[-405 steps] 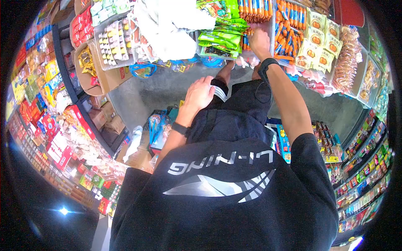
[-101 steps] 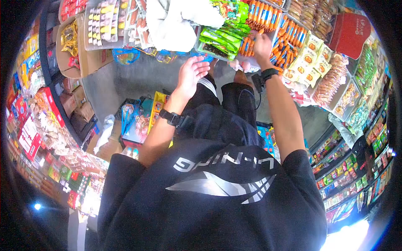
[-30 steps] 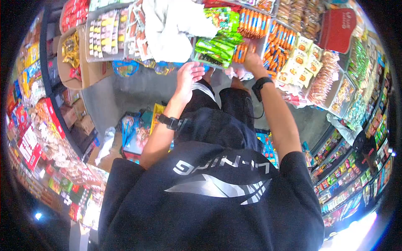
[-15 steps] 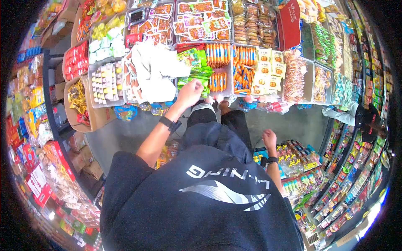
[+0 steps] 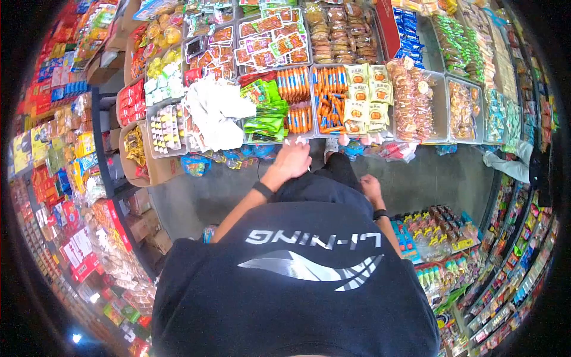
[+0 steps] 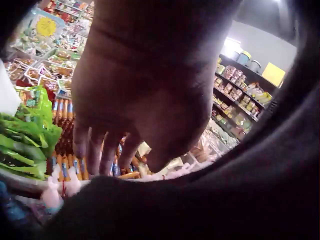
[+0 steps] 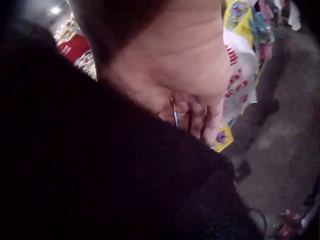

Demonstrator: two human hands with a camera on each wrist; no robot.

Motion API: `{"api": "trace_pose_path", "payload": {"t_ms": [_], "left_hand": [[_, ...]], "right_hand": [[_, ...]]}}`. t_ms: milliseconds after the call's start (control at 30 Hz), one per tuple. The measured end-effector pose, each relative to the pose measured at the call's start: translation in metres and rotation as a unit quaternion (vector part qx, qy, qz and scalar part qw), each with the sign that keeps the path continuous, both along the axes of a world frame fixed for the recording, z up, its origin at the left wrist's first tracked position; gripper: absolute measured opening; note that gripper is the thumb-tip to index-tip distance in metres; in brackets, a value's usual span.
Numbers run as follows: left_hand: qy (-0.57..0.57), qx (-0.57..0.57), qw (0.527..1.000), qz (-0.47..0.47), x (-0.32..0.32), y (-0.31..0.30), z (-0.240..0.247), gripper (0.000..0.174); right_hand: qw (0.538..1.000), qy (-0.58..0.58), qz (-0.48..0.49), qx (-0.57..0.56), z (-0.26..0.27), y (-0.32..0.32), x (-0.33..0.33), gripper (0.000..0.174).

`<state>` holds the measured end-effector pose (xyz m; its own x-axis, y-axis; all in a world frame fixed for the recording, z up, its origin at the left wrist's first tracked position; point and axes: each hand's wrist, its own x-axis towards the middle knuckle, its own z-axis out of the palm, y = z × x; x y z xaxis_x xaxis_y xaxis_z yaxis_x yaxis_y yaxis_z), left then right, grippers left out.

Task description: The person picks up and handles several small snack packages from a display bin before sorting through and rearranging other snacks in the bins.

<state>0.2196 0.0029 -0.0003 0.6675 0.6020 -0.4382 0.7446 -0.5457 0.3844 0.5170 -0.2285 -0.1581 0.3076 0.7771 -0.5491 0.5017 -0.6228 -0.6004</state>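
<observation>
Loose left hand [image 5: 292, 159]; slim orange packets [image 5: 300, 121]

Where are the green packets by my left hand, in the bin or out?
In: the head view shows the green packets inside the bin, beside orange-wrapped snacks.

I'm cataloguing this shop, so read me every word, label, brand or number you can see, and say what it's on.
"LI-NING", upside down in the head view: black shirt.
Too small or blurred to read: orange-wrapped sticks, cream packets, red-and-white carton, yellow label, and red lettering on white wrapping.
No readable numbers.
</observation>
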Motion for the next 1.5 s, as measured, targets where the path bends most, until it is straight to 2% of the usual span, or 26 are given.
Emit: {"api": "trace_pose_path", "payload": {"t_ms": [33, 67, 133, 167, 267, 367, 500, 600, 667, 700, 733, 800, 833, 900, 933, 1000, 1067, 1133, 1167, 1267, 1333, 1400, 1500], "left_hand": [[-0.044, -0.023, 0.999, 0.001, 0.008, -0.011, 0.005, 0.034], [-0.060, -0.048, 0.997, 0.019, 0.014, -0.022, 0.009, 0.034], [-0.020, -0.077, 0.994, 0.072, 0.027, -0.037, 0.025, 0.033], [-0.023, -0.047, 0.995, 0.081, 0.028, -0.046, 0.024, 0.032], [0.033, -0.051, 0.992, 0.108, 0.025, -0.066, 0.032, 0.036], [0.053, -0.066, 0.986, 0.147, 0.020, -0.091, 0.038, 0.038], [0.083, -0.104, 0.972, 0.196, 0.025, -0.112, 0.057, 0.038], [0.086, -0.107, 0.966, 0.220, 0.020, -0.132, 0.056, 0.037], [0.073, -0.100, 0.964, 0.235, 0.016, -0.144, 0.052, 0.036], [0.071, -0.104, 0.959, 0.254, 0.014, -0.149, 0.052, 0.038], [0.068, -0.108, 0.954, 0.273, 0.011, -0.154, 0.052, 0.039], [0.051, -0.110, 0.951, 0.284, 0.004, -0.163, 0.052, 0.040], [0.036, -0.108, 0.948, 0.298, 0.000, -0.168, 0.052, 0.041], [0.046, -0.120, 0.944, 0.306, -0.005, -0.175, 0.052, 0.041], [0.055, -0.128, 0.939, 0.314, -0.007, -0.177, 0.054, 0.041], [0.061, -0.140, 0.936, 0.317, -0.013, -0.179, 0.054, 0.041], [0.067, -0.151, 0.933, 0.320, -0.023, -0.182, 0.054, 0.041], [0.047, -0.145, 0.930, 0.335, -0.035, -0.186, 0.050, 0.040], [0.041, -0.147, 0.930, 0.334, -0.043, -0.189, 0.048, 0.040], [-0.009, -0.134, 0.932, 0.336, -0.073, -0.188, 0.042, 0.039], [-0.022, -0.125, 0.931, 0.342, -0.094, -0.187, 0.037, 0.038], [-0.017, -0.127, 0.930, 0.345, -0.116, -0.189, 0.038, 0.037], [-0.037, -0.115, 0.917, 0.381, -0.145, -0.186, 0.036, 0.036]], "right_hand": [[0.998, -0.019, 0.064, -0.019, 0.005, 0.019, -0.007, 0.017], [0.998, -0.009, 0.067, -0.016, 0.010, 0.038, -0.014, 0.017], [0.993, -0.022, 0.119, -0.002, 0.023, 0.073, -0.022, 0.017], [0.992, 0.002, 0.124, 0.023, 0.028, 0.089, -0.023, 0.017], [0.982, 0.045, 0.162, 0.084, 0.041, 0.142, -0.027, 0.017], [0.968, 0.086, 0.223, 0.079, 0.056, 0.193, -0.038, 0.020], [0.977, 0.039, 0.206, 0.032, 0.083, 0.231, -0.064, 0.024], [0.978, 0.018, 0.207, 0.005, 0.078, 0.242, -0.077, 0.022], [0.988, -0.016, 0.155, 0.021, 0.077, 0.248, -0.082, 0.023], [0.990, -0.012, 0.139, 0.027, 0.078, 0.253, -0.083, 0.033], [0.990, -0.014, 0.140, 0.024, 0.080, 0.255, -0.083, 0.033], [0.983, -0.064, 0.101, 0.139, 0.078, 0.259, -0.084, 0.046], [0.983, -0.065, 0.103, 0.136, 0.072, 0.262, -0.088, 0.046], [0.962, -0.167, 0.091, 0.194, 0.063, 0.275, -0.098, 0.071], [0.962, -0.169, 0.092, 0.192, 0.059, 0.278, -0.104, 0.071], [0.970, -0.207, 0.045, 0.119, 0.054, 0.287, -0.116, 0.082], [0.972, -0.206, 0.050, 0.098, 0.048, 0.301, -0.121, 0.080], [0.981, -0.191, 0.033, 0.017, 0.043, 0.312, -0.125, 0.070], [0.973, -0.226, 0.049, 0.016, 0.042, 0.312, -0.127, 0.059], [0.955, -0.281, 0.093, 0.021, 0.016, 0.313, -0.130, 0.057], [0.955, -0.282, 0.089, 0.028, 0.009, 0.313, -0.117, 0.063], [0.987, -0.145, 0.069, 0.029, 0.013, 0.312, -0.104, 0.072], [0.984, -0.163, 0.049, 0.050, 0.011, 0.312, -0.104, 0.075]]}}
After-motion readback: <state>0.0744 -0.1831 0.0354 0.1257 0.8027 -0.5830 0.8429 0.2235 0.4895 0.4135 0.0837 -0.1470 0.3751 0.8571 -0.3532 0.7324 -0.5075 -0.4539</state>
